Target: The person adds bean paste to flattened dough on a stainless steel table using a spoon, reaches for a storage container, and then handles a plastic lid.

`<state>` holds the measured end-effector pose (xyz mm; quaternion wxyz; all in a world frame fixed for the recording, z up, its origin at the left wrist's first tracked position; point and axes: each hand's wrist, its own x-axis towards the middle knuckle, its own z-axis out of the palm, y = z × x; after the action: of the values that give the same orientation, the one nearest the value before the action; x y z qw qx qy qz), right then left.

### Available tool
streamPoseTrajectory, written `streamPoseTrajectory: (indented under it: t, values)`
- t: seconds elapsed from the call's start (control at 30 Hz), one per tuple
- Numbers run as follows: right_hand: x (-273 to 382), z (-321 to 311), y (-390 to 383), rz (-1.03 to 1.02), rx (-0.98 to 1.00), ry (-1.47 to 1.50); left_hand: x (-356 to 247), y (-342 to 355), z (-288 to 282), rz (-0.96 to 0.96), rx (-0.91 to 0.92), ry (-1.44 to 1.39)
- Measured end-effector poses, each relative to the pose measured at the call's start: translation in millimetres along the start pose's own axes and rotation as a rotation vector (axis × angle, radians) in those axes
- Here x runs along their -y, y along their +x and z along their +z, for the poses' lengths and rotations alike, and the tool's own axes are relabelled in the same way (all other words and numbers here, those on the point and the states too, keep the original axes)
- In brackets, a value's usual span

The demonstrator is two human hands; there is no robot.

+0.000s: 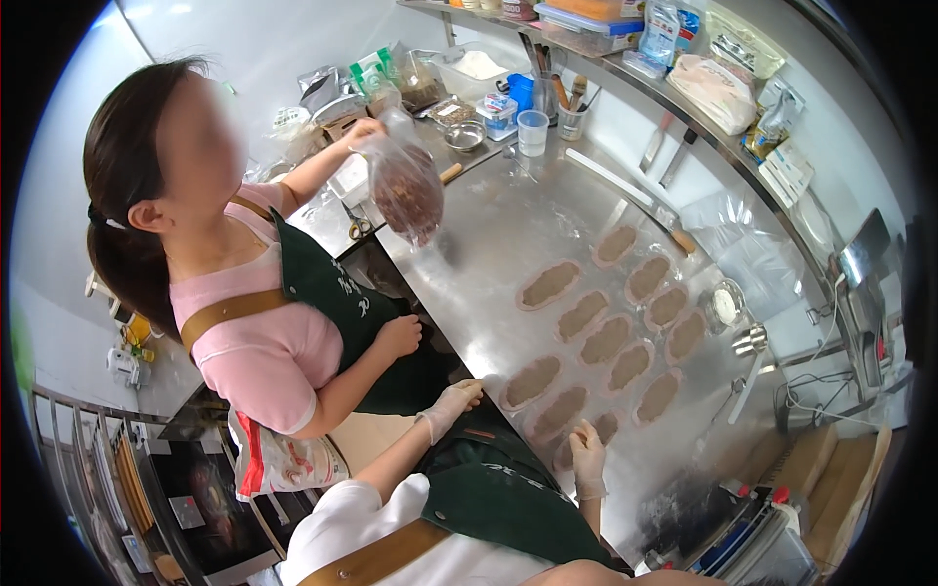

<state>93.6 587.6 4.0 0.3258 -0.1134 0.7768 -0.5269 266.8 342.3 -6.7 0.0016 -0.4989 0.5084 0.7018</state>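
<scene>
Flat oval dough pieces (605,340), grey-brown in the middle with paler rims, lie in rows on the steel worktable (489,293). My left hand (452,405), in a clear glove, is at the table's near edge beside the closest row, its fingers curled together with nothing seen in them. Lower down, my right hand (587,457), also gloved, hovers by a dough piece (603,427) that it partly covers. Its fingers are loosely bent and slightly apart, and no object shows in them.
At my left a co-worker holds up a clear plastic bag (407,190) of reddish-brown lumpy stuff. Behind it stand packets, a small metal bowl (464,135) and a clear cup (532,132). A long-handled tool (625,183) lies along the back wall, under a loaded shelf (674,117).
</scene>
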Motion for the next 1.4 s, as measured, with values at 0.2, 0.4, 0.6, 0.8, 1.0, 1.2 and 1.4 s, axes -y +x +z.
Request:
streamPoseTrajectory:
  t: [0.2,0.4,0.6,0.8,1.0,1.2,1.4]
  values:
    - [-16.7,-6.8,-16.3,0.008,-0.014,-0.048,8.9,-8.5,7.3,-0.003,0.039,0.028]
    - [-33.4,-1.1,-32.5,-0.02,-0.129,-0.082,12.7,6.0,8.2,0.002,0.108,0.013]
    - [-57.0,23.1,-62.5,0.014,-0.222,-0.164,22.4,25.4,-5.0,0.035,0.241,0.031]
    - [-44.7,48.1,-103.1,0.06,-0.163,-0.264,34.4,7.5,-20.1,0.063,0.254,0.022]
    - [-31.7,48.7,-111.1,0.026,-0.042,-0.384,67.5,-7.4,-28.2,-0.005,0.202,0.036]
    - [-20.3,28.3,-96.3,0.0,0.106,-0.356,75.8,-20.3,-15.1,0.015,0.14,-0.119]
    - [-31.4,-35.3,-94.4,-0.049,0.123,-0.362,70.1,-23.5,41.6,0.018,0.046,-0.174]
